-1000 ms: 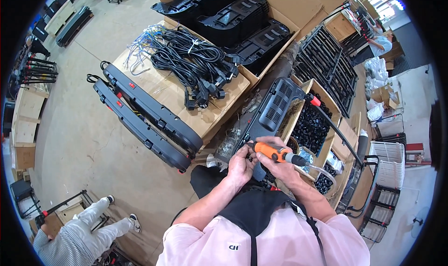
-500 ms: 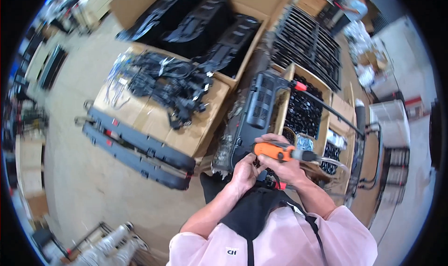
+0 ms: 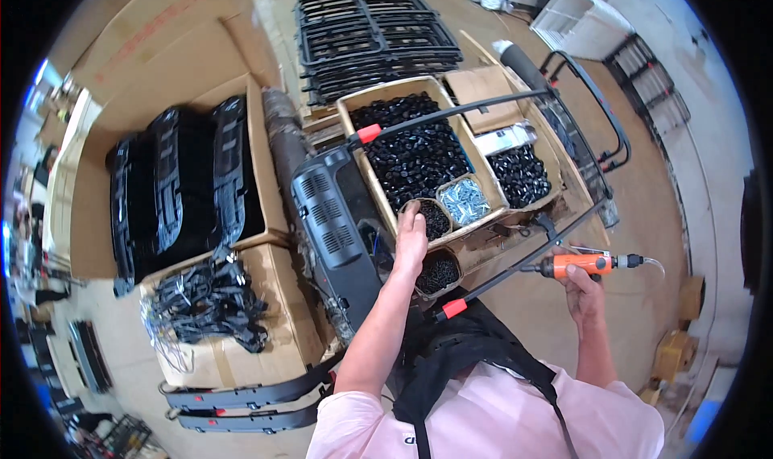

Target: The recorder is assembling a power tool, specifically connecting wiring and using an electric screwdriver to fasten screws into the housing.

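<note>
My left hand [image 3: 411, 235] reaches to a small box of dark screws [image 3: 435, 219], its fingers stretched out at the box's left rim. Nothing shows in those fingers. My right hand [image 3: 585, 290] is wrapped round an orange air screwdriver [image 3: 581, 265], held level out to the right, its tip toward the left. A clear hose leaves its back end. Between my arms stands a dark frame with a handle bar [image 3: 491, 103] and red clips [image 3: 456, 308]. A grey vented housing [image 3: 328, 209] belongs to its left side.
A bin of glossy black parts [image 3: 411, 145], a box of silver screws [image 3: 465, 201] and another box of dark screws [image 3: 439, 273] stand nearby. Left are a carton of black mouldings [image 3: 278, 209] and a wire bundle [image 3: 211, 298]. Black racks [image 3: 374, 40] lie beyond.
My hands were together on the frame's near end. The left has moved forward to the screw box; the right has swung out rightward with the screwdriver. My view has turned right.
</note>
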Tool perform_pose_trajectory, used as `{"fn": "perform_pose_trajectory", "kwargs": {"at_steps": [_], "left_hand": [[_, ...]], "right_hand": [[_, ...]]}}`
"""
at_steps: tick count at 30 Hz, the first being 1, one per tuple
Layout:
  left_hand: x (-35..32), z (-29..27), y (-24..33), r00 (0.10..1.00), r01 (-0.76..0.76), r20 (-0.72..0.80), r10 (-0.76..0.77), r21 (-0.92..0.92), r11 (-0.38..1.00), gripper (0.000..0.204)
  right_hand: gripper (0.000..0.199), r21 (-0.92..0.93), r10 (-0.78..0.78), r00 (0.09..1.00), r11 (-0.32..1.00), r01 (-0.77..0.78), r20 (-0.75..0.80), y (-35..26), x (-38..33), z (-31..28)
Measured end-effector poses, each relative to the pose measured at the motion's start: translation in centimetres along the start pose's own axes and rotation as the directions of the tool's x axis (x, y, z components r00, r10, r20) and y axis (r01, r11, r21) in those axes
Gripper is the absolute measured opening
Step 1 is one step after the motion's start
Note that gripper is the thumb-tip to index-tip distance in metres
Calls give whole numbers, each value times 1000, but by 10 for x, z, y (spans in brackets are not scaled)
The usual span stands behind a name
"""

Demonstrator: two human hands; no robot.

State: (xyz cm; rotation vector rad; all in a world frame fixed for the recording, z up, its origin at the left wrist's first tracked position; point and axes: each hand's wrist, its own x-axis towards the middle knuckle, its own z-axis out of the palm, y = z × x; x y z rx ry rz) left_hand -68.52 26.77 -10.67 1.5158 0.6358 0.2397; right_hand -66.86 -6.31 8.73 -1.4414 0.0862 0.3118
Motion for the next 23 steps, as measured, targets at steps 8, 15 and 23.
{"fn": "perform_pose_trajectory", "kwargs": {"at_steps": [8, 15, 23], "left_hand": [[-91, 28, 18, 904, -308, 416, 97, 478, 823, 30], [-126, 102, 32, 892, -126, 300, -337, 883, 453, 56], [-121, 118, 24, 916, 14, 101, -388, 959, 283, 57]], "right_hand": [[44, 212, 243, 918, 960, -182, -314, 89, 33, -128], [23, 692, 646, 736, 626, -360, -201, 259, 135, -187], [25, 369, 764, 645, 606, -705, -23, 292, 170, -216]]}}
